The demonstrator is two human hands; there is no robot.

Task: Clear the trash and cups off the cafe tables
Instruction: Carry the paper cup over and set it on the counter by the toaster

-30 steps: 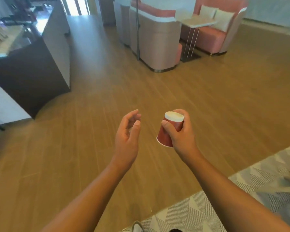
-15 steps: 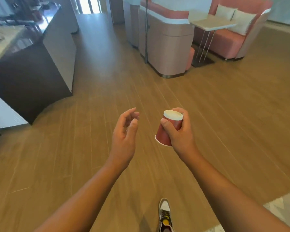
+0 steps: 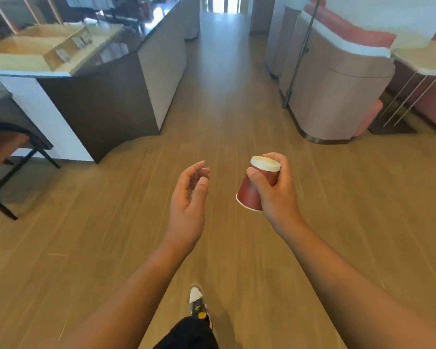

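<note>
My right hand [image 3: 277, 190] grips a red paper cup [image 3: 249, 195], held upside down and tilted, its white base on top and its white-rimmed mouth pointing down to the left. My left hand [image 3: 186, 200] hangs beside it a short way to the left, palm turned inward, fingers loosely curled and holding nothing. Both hands are out in front of me above the wooden floor.
A dark counter [image 3: 103, 96] with a display case stands at the left, a chair [image 3: 8, 152] at the far left. A pink booth [image 3: 337, 91] and a cafe table [image 3: 423, 61] are at the right. A wooden aisle [image 3: 222, 71] runs ahead between them. My shoe [image 3: 196, 301] shows below.
The view has moved forward and turned left: the counter and booth are closer, the patterned rug has left the frame. My hands keep the same pose, the cup still gripped.
</note>
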